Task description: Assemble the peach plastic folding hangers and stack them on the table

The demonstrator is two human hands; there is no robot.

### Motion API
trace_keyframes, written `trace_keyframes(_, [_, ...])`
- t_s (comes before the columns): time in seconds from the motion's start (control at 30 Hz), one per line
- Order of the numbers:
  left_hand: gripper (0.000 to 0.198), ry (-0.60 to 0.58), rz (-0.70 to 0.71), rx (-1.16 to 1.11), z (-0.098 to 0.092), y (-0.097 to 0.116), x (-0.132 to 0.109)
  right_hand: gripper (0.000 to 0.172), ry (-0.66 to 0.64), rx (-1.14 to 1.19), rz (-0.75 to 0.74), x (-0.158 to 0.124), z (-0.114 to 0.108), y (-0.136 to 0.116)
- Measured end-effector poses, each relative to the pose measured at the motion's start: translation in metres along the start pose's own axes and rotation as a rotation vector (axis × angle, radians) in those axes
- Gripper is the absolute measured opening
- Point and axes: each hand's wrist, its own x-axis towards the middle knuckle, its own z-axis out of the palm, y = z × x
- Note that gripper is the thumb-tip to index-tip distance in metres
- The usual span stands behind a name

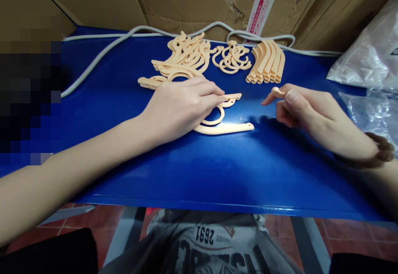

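My left hand (183, 104) lies palm down over a beige plastic hanger part, its fingers closed on it and the thumb hidden. From under that hand show a short flat end (233, 97), a ring-shaped hook (221, 116) and a long curved hanger arm (225, 129) with a hole at its tip. Whether these pieces are joined is hidden by the hand. To the right, above the table, my right hand (306, 110) pinches a small beige plastic piece (277, 92) between thumb and index finger; most of it is covered.
Behind my hands lie a heap of beige hanger parts (189, 54), a smaller pile of hooks (231, 57) and stacked curved arms (267, 62) on the blue table (199, 170). A white cable (102, 69) runs along the back before cardboard (192, 0). Clear plastic bags (367, 50) sit right.
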Motion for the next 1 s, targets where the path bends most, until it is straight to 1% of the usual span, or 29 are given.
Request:
trace_keyframes(0.07, [0.034,-0.002,-0.010,-0.083,-0.002,0.006,0.001,0.057,-0.004,-0.143,-0.054,-0.001,0.001,0.001])
trace_keyframes(0.13, [0.031,0.009,0.014,-0.174,-0.002,0.012,0.001,0.056,-0.009,-0.260,-0.131,0.000,0.003,0.001])
trace_keyframes(0.2, [0.029,0.007,0.051,-0.245,0.000,0.017,0.000,0.052,-0.015,-0.321,-0.201,0.000,0.005,0.000])
trace_keyframes(0.27, [0.027,-0.022,0.091,-0.285,0.002,0.019,-0.001,0.047,-0.035,-0.347,-0.231,0.000,0.008,0.001])
trace_keyframes(0.4, [0.029,-0.102,0.145,-0.327,0.009,0.018,-0.003,0.043,-0.065,-0.393,-0.243,0.000,0.011,0.002])
trace_keyframes(0.6, [0.019,-0.175,0.132,-0.327,0.013,0.017,-0.003,0.043,-0.077,-0.439,-0.258,0.001,0.010,0.004])
trace_keyframes(0.7, [0.020,-0.203,0.136,-0.305,0.014,0.017,-0.003,0.043,-0.088,-0.449,-0.261,0.002,0.009,0.006])
trace_keyframes(0.8, [0.022,-0.206,0.119,-0.335,0.013,0.017,-0.002,0.044,-0.087,-0.426,-0.255,0.002,0.009,0.008])
trace_keyframes(1.0, [0.019,-0.155,0.046,-0.435,0.009,0.017,-0.002,0.041,-0.088,-0.321,-0.211,0.001,0.013,0.003])
